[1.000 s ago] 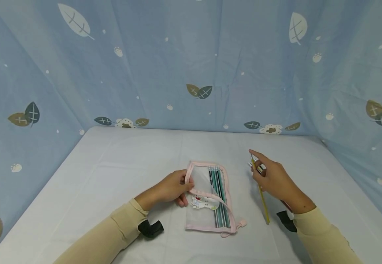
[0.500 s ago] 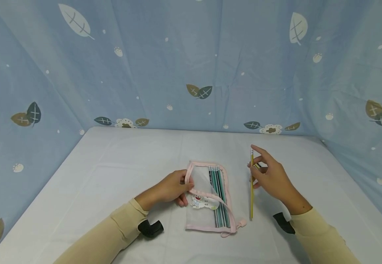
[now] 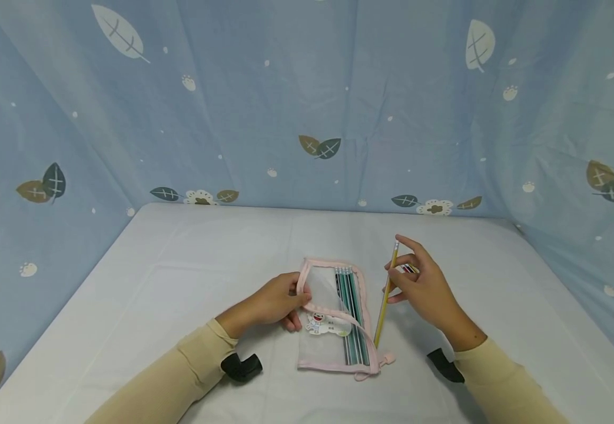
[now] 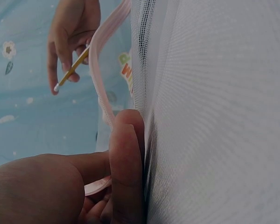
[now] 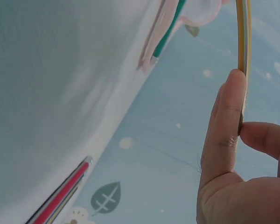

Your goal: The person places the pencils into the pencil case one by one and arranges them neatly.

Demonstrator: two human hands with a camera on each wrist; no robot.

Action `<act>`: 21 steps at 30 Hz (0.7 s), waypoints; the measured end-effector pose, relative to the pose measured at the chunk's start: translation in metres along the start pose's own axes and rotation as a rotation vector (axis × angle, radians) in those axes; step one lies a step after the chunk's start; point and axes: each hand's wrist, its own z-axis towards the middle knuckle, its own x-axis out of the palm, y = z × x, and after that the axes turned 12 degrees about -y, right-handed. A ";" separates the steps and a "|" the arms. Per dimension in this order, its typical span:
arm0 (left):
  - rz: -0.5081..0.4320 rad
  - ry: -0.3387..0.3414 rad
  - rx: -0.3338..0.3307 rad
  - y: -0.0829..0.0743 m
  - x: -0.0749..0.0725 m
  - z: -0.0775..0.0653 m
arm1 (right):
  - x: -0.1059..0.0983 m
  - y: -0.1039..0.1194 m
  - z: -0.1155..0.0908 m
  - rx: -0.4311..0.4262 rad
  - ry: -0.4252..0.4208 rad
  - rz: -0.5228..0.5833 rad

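Observation:
A clear mesh pencil case (image 3: 319, 353) with pink trim lies on the table, its zip edge lifted in a curve. My left hand (image 3: 272, 301) pinches the case's upper left edge between thumb and fingers, holding the mouth apart. Several green, black-striped pencils (image 3: 358, 344) lie inside along the right side. My right hand (image 3: 430, 288) pinches a yellow pencil (image 3: 384, 306) with thumb and fingers, the index fingertip at its eraser end. The pencil leans down and left, its lower end beside the case's right edge. In the right wrist view the same yellow pencil (image 5: 242, 35) rises above the fingers.
Behind my right hand lie more pencils (image 3: 410, 268), partly hidden; the right wrist view shows a red one (image 5: 65, 191) among them. A pink zip pull (image 3: 387, 358) sticks out at the case's lower right corner. A patterned blue curtain (image 3: 264, 106) backs the white table (image 3: 206, 241).
My right hand has moved left with the yellow pencil, whose lower end has swung from the right to the case's edge. The left hand and the case have stayed still.

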 end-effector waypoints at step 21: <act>-0.006 0.001 -0.005 0.000 0.002 0.000 | 0.011 -0.004 -0.002 0.123 0.066 0.064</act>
